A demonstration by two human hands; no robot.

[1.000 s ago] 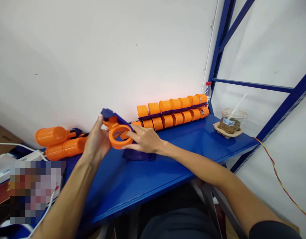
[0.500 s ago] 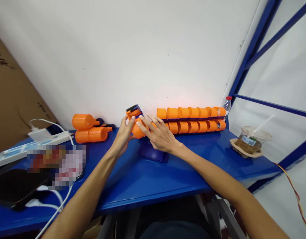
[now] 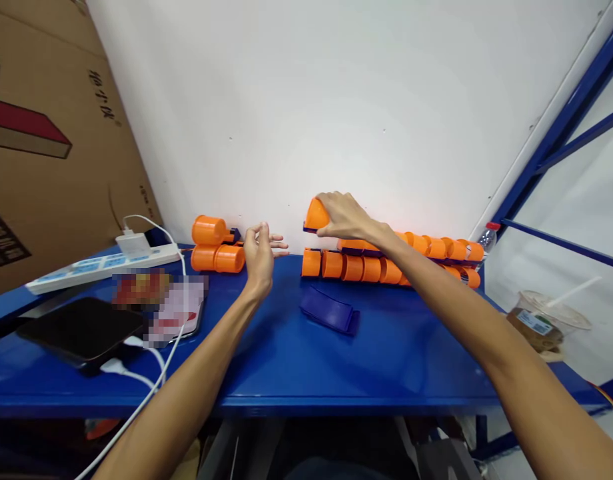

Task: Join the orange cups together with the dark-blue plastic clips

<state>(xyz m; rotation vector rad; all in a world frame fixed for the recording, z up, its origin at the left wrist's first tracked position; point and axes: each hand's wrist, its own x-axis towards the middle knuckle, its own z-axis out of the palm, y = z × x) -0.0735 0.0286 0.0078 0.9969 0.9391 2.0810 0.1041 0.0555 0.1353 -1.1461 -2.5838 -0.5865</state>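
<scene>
My right hand (image 3: 344, 215) is closed round an orange plastic cylinder (image 3: 316, 215) with a dark blue strip along its underside. It holds the cylinder raised and tilted above the left end of two stacked rows of similar orange cylinders (image 3: 371, 269). Empty, my left hand (image 3: 261, 257) hovers over the table, its fingers stretched out to the right. Just left of it, a small stack of orange cylinders (image 3: 209, 230) with dark blue ends rests against the wall. Flat dark blue pieces (image 3: 330, 311) lie on the table below my right hand.
On the left are a white power strip (image 3: 101, 265), a charger (image 3: 134, 245), a black power bank (image 3: 81, 330), a phone (image 3: 199, 317) and white cables. A cardboard box (image 3: 61, 153) stands behind them. At the right are a drink cup (image 3: 539, 323), a bottle (image 3: 488, 237) and blue frame bars.
Both hands were together on the orange cylinder. My left hand has let go and moved apart, while my right hand has carried the cylinder up and over the rows. The view has shifted leftward.
</scene>
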